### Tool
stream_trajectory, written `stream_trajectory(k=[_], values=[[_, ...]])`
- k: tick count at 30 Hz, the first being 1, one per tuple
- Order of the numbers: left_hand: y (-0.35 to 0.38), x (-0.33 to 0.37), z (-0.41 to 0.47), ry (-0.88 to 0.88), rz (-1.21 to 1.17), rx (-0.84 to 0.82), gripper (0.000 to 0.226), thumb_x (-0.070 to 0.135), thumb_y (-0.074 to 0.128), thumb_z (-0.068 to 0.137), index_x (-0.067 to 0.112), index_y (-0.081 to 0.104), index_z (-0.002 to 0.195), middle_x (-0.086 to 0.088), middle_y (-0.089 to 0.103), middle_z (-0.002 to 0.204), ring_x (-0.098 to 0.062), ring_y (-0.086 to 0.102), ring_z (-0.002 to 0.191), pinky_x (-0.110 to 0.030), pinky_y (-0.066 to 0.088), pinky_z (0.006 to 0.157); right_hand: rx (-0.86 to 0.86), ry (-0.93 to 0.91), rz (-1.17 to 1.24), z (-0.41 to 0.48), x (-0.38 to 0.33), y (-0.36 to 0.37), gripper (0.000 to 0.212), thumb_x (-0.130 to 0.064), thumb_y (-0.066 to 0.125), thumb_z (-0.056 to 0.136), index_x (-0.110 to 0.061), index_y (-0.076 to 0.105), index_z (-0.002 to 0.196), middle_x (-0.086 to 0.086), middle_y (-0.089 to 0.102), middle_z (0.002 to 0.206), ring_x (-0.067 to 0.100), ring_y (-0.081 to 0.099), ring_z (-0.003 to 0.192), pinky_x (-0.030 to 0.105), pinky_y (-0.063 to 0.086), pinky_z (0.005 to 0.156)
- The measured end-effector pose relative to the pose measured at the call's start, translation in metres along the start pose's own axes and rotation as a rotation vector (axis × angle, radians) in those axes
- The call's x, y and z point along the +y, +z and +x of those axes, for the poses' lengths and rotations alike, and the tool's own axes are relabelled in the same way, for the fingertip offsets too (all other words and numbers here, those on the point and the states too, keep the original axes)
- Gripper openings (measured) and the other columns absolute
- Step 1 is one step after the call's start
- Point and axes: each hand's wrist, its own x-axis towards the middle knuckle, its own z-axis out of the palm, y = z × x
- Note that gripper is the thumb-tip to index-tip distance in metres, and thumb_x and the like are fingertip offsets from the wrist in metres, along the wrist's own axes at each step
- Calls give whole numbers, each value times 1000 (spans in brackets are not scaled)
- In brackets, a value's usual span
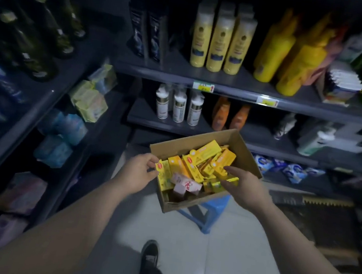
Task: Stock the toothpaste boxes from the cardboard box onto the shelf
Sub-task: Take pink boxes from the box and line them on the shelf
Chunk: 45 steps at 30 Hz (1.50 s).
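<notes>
An open cardboard box point(245, 153) sits on a blue plastic stool point(209, 216) in the aisle. It holds several yellow toothpaste boxes point(205, 155) lying jumbled, plus a pink and white carton point(186, 184). My left hand point(139, 172) pinches the end of one yellow toothpaste box point(165, 177) at the cardboard box's left wall. My right hand point(247, 190) reaches in from the right, fingers curled around another yellow toothpaste box point(223, 171). The dark grey shelf point(228, 86) stands behind the cardboard box.
Yellow and white bottles point(221, 43) fill the upper shelf, white and orange bottles point(179, 106) the lower one. A second shelf unit point(41, 104) on the left carries dark bottles and wrapped packs. My shoe point(149, 253) stands on the tiled floor. A dark mat point(325, 222) lies right.
</notes>
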Motion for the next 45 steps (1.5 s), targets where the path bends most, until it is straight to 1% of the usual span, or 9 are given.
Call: stream_trajectory(k=[15, 18, 24, 27, 29, 32, 36, 39, 45], values=[[119, -56, 143, -34, 200, -417, 51, 4, 73, 77, 20, 59, 124, 0, 61, 122, -20, 56, 114, -33, 51, 88, -140, 137, 65, 140, 60, 89, 39, -19, 57, 94, -19, 55, 133, 3, 56, 137, 24, 54, 120, 29, 44, 90], [143, -70, 155, -7, 245, -484, 54, 5, 73, 74, 20, 58, 124, 1, 59, 121, -18, 54, 114, -27, 47, 84, -169, 141, 71, 164, 75, 107, 40, -16, 57, 93, -21, 56, 133, 4, 58, 134, 24, 57, 115, 28, 47, 86], [184, -94, 167, 20, 228, -539, 53, 2, 67, 75, 20, 56, 124, 1, 56, 119, -17, 51, 111, -31, 45, 91, -235, 144, 124, 201, 104, 142, 41, -17, 60, 92, -24, 57, 132, 3, 61, 130, 21, 58, 112, 23, 46, 76], [200, -102, 169, -4, 180, -514, 42, 10, 65, 79, 26, 58, 118, -1, 58, 122, -21, 55, 113, -38, 47, 94, -250, 117, 119, 211, 113, 155, 39, -15, 59, 92, -23, 58, 131, 3, 60, 131, 21, 57, 116, 23, 46, 79], [202, -99, 172, -18, 171, -494, 37, 18, 69, 82, 23, 60, 118, -3, 58, 125, -21, 53, 114, -35, 44, 94, -275, 111, 115, 215, 118, 162, 40, -14, 58, 93, -21, 56, 133, 3, 57, 136, 21, 54, 122, 20, 42, 83], [192, -94, 177, -51, 170, -436, 53, 31, 72, 82, 19, 55, 131, -3, 56, 131, -20, 51, 117, -31, 42, 93, -315, 119, 99, 219, 119, 171, 43, -13, 58, 93, -21, 55, 134, 4, 55, 137, 23, 52, 124, 20, 41, 85], [158, -85, 185, -70, 113, -301, 43, 25, 64, 89, 13, 53, 129, -5, 58, 126, -17, 52, 106, -24, 39, 76, -338, 128, 66, 224, 116, 178, 44, -13, 59, 91, -19, 55, 134, 7, 57, 134, 25, 57, 114, 25, 45, 78], [133, -78, 191, -83, 76, -153, 42, 23, 58, 93, 13, 50, 133, -3, 56, 129, -19, 51, 117, -19, 31, 79, -371, 128, 41, 227, 112, 184, 47, -13, 60, 90, -19, 53, 136, 6, 57, 135, 24, 55, 118, 27, 48, 85], [115, -78, 201, -105, -21, 22, 29, 22, 50, 97, 12, 51, 124, 2, 56, 105, -12, 54, 95, -18, 34, 62, -403, 182, -48, 236, 104, 204, 54, -15, 62, 88, -23, 47, 140, 8, 55, 135, 26, 55, 117, 33, 51, 89]])
